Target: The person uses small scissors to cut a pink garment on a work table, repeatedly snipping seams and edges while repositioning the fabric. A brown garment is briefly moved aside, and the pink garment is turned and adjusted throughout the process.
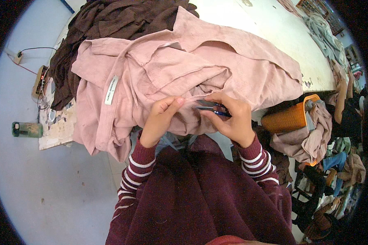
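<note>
Fabric of the pink garment [184, 69] lies heaped over the near edge of the white worktable [274, 32], and the spot you are working sits at its near hem, just in front of your chest. Your left hand [159, 118] is pinched shut on a fold of that cloth, thumb against fingertips, while your right hand [233, 120] is closed around small blue-handled thread snips [210, 108], their tip touching the fabric between your hands. Keep the left pinch taut and close to the blades, so only the loose thread rises into the cut and the cloth stays flat beneath. Angle the tip away from your left thumb, which sits very near it. The white label [111, 90] lies well to the left, out of your way. Room is tight on the right, where an orange basket [290, 116] of clothes stands just beside your right forearm; the left side over the pale floor [37, 183] is open. A dark brown garment pile [110, 20] crowds the far left.
</note>
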{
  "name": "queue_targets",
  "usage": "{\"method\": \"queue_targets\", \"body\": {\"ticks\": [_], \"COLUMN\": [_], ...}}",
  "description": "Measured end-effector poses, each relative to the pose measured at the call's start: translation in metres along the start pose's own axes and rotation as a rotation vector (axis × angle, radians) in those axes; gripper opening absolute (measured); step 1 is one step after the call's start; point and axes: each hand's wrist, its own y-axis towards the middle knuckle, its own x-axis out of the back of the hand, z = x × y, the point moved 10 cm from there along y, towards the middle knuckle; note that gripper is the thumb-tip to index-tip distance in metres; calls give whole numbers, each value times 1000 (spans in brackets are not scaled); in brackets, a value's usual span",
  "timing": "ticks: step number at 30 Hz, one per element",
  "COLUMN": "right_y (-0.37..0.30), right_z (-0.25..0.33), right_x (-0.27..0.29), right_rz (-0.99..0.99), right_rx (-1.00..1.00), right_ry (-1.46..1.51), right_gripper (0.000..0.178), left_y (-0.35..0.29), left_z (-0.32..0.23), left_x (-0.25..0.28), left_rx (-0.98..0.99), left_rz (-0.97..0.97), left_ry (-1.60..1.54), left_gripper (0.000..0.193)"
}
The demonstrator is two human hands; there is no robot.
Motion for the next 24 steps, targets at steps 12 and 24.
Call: {"method": "queue_targets", "body": {"ticks": [12, 24], "right_y": [1, 3], "right_z": [1, 3], "right_x": [-14, -27], "right_rz": [-22, -66], "right_rx": [56, 124], "right_ry": [-82, 37], "right_gripper": [21, 30], "left_y": [-2, -1], "left_z": [10, 10], "left_x": [0, -5], "left_rx": [116, 104], "left_rz": [50, 79], "left_ry": [-144, -219], "left_gripper": [25, 30]}}
